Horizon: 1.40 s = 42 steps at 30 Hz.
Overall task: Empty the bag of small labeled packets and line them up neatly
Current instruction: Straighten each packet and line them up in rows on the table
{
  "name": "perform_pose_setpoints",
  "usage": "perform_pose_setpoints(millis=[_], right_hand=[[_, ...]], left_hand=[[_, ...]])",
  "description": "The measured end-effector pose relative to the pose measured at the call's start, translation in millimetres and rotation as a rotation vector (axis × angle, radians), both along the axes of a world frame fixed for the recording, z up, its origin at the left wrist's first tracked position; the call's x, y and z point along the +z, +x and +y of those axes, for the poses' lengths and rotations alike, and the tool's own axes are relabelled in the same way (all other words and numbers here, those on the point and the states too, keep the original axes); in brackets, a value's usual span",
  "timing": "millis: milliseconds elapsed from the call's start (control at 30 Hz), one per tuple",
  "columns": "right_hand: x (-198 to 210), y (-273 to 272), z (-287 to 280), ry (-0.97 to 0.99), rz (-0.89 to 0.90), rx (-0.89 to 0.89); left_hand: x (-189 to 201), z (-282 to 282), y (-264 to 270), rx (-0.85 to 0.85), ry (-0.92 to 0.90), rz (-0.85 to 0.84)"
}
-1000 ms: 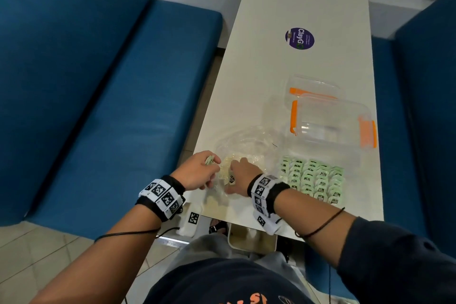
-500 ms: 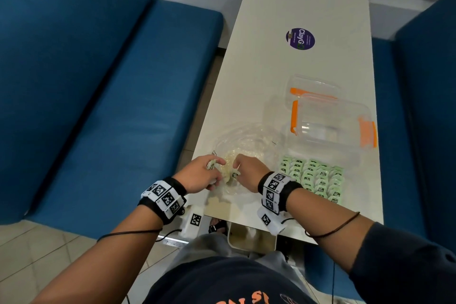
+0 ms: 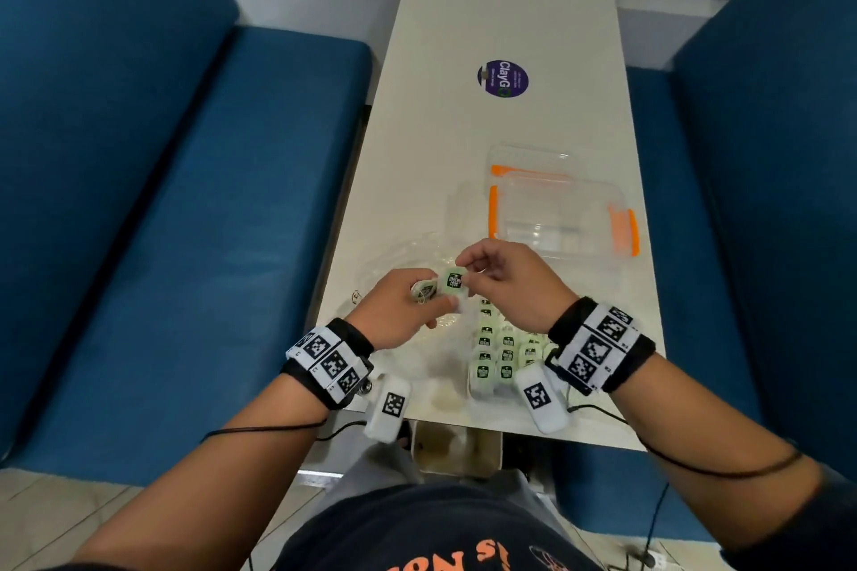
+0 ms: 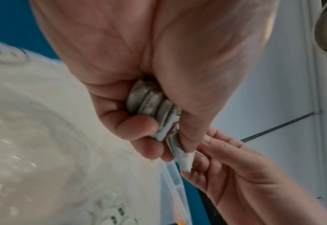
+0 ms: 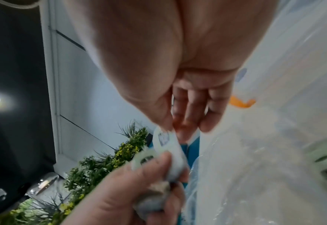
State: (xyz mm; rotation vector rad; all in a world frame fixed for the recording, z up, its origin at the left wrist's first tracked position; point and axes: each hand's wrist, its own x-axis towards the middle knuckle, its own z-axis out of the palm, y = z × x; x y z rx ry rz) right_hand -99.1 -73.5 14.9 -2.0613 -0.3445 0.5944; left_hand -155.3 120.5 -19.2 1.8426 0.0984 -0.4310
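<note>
Both hands are raised over the near end of the white table [image 3: 463,153]. My left hand [image 3: 408,306] grips a small stack of pale packets [image 4: 151,105] between its curled fingers and thumb. My right hand [image 3: 491,269] pinches the top of one light-green labeled packet [image 3: 453,282], which the left thumb also touches from below. The same packet [image 5: 167,143] shows white and blurred in the right wrist view. Rows of green packets [image 3: 498,352] lie on the table under my right wrist. The crumpled clear bag [image 3: 408,250] lies just beyond my hands.
A clear plastic box with orange clips [image 3: 561,218] and its lid [image 3: 528,162] stand beyond the packets on the right. A purple round sticker [image 3: 503,78] marks the table's middle. Blue benches [image 3: 162,223] flank the table on both sides.
Both hands lifted from the bag and moved right, over the packet rows. The right hand now pinches a green packet held up between the two hands; the camera moved closer.
</note>
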Motion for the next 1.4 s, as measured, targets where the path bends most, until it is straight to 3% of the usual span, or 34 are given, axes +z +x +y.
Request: perform_pose_setpoints(millis=[100,267,400,600,833,1000,1233,1400], right_hand=[[-1,-5,-33,0.030,0.004,-0.152],[-9,-13,-100,-0.110,0.116,0.076],[-26,-18,-154,-0.191,0.094,0.014],[-66,-34,-208,-0.515,0.089,0.072],[-90,-37,-231,-0.655,0.110,0.107],[-82,-10,-243,-0.710,-0.034,0.085],[-94,-3,-231,-0.870,-0.194,0.416],[-104,-5,-206,-1.024,-0.193,0.548]], left_hand=[[7,-27,6,-0.038,0.001,-0.052],[3,-80,10,-0.132,0.004,-0.056],[-14,-120,9,-0.135,-0.088,0.127],[-38,-147,3,0.007,-0.301,0.451],[-60,-156,-4,0.111,-0.369,0.565],[-61,-167,-2,0.122,-0.398,0.532],[-64,-182,2,0.067,-0.273,0.489],[-65,-190,-1,0.077,-0.271,0.486]])
